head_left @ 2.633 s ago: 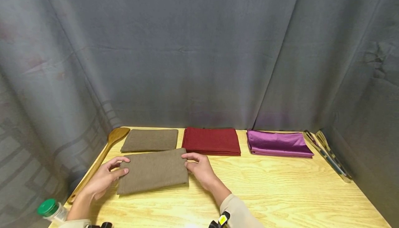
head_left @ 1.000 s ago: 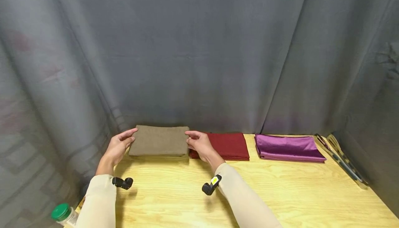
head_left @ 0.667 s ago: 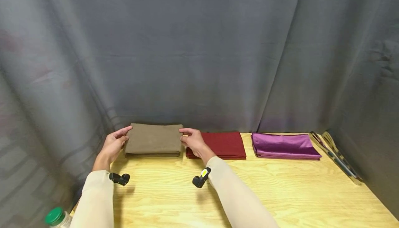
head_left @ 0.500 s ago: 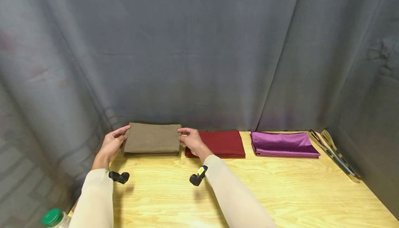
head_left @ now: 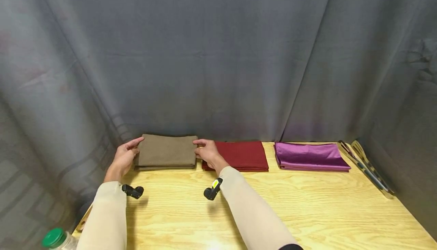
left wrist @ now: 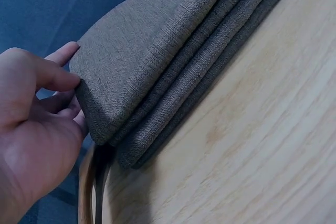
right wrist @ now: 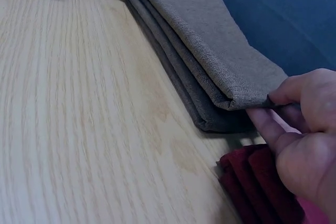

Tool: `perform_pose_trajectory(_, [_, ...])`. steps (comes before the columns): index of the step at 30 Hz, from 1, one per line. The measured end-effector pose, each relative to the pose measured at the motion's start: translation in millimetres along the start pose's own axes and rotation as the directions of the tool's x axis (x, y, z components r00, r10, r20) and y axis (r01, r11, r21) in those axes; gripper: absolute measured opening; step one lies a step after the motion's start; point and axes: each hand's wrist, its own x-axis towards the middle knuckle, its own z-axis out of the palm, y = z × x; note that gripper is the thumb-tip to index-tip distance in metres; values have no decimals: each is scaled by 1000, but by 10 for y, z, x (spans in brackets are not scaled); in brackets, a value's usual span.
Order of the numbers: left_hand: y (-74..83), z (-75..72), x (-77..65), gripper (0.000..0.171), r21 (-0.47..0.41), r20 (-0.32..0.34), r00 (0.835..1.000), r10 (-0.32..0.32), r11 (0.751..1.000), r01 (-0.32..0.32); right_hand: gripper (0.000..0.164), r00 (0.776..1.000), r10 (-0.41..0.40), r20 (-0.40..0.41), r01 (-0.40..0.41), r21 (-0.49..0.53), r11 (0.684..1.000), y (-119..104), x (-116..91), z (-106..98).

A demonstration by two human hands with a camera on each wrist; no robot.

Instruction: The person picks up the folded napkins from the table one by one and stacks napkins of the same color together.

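Note:
A brown folded cloth (head_left: 168,149) lies over a second brown folded cloth (right wrist: 226,123), their front edges nearly lined up. My left hand (head_left: 123,158) holds the upper cloth at its left end, thumb on the edge in the left wrist view. At the opposite end my right hand (right wrist: 310,124) pinches the corner, thumb on top and fingers underneath. Between the two layers a dark gap shows at the left corner in the left wrist view. Just right of my right hand is a dark red folded cloth (head_left: 242,156), partly covered by that hand.
Farther right lie a shiny purple folded cloth (head_left: 310,157) and metal tongs (head_left: 367,170) along the table's right side. A green-capped jar (head_left: 56,238) stands at the near left. Beside my left sleeve shows the end of a wooden spatula (head_left: 82,223). Grey curtains (head_left: 205,52) enclose the table.
Both hands have carried the upper brown cloth from in front of the other brown cloth back onto it. During the last half second the hands and cloth have barely moved.

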Motion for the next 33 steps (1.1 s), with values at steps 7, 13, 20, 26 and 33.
perform_pose_trajectory(7, [-1,2,37,59,36,12,1000,15,999,-16,43,999,-22,-23,20,-86,996,-10,4,-3])
perform_pose_trajectory(13, [-42,37,31,60,95,-3,1000,5,995,-5,45,998,-38,-43,30,-182,983,25,-7,42])
perform_pose_trajectory(20, [-134,74,-1,62,104,-23,999,-32,994,35,45,996,-59,-64,40,-267,963,71,-23,83])
perform_pose_trajectory(26, [-174,105,5,63,112,-18,999,-35,993,36,44,993,-84,-87,44,-382,923,77,-26,75])
perform_pose_trajectory(33, [-195,108,2,60,151,-28,998,-49,987,53,45,998,-40,-38,32,-174,984,83,-34,13])
